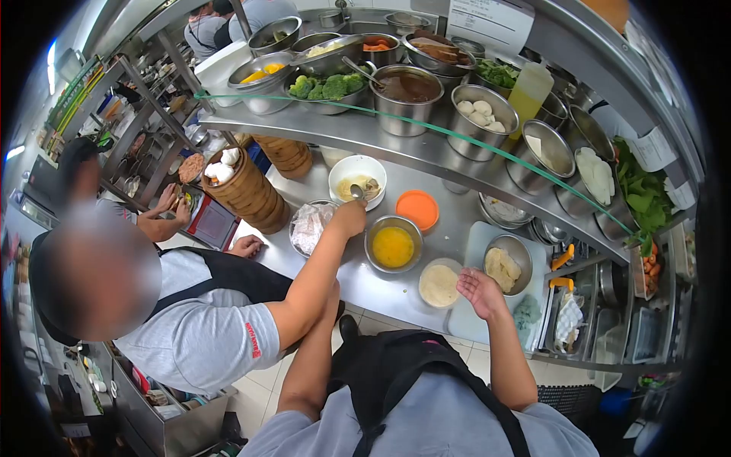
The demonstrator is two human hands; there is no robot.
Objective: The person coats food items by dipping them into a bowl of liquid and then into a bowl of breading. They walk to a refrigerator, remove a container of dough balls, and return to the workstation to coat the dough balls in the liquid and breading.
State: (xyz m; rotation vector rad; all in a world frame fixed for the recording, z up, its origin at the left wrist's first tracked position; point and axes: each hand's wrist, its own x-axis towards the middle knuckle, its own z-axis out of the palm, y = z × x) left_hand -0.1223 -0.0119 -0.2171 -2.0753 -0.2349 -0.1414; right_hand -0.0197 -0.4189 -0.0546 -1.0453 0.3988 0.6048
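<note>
My right hand (pixel 480 293) is open and empty, palm showing and fingers stretched out. It is between a round tub of pale crumbs (pixel 439 285) and a metal bowl with pale food (pixel 503 266). The bowl rests on a white cutting board (pixel 487 238). A metal bowl of beaten egg (pixel 393 245) stands left of the tub. My left forearm (pixel 311 354) passes behind a co-worker's arm, which hides my left hand. The co-worker's hand (pixel 351 218) holds a spoon (pixel 358 192) in a white bowl (pixel 358 161).
A co-worker (pixel 190 320) leans in from the left. A metal bowl of whitish, floury pieces (pixel 308 228) and an orange lid (pixel 417 210) lie on the steel counter. Stacked bamboo steamers (pixel 247 190) stand behind. Overhead, a glass-edged shelf (pixel 335 135) carries several food containers.
</note>
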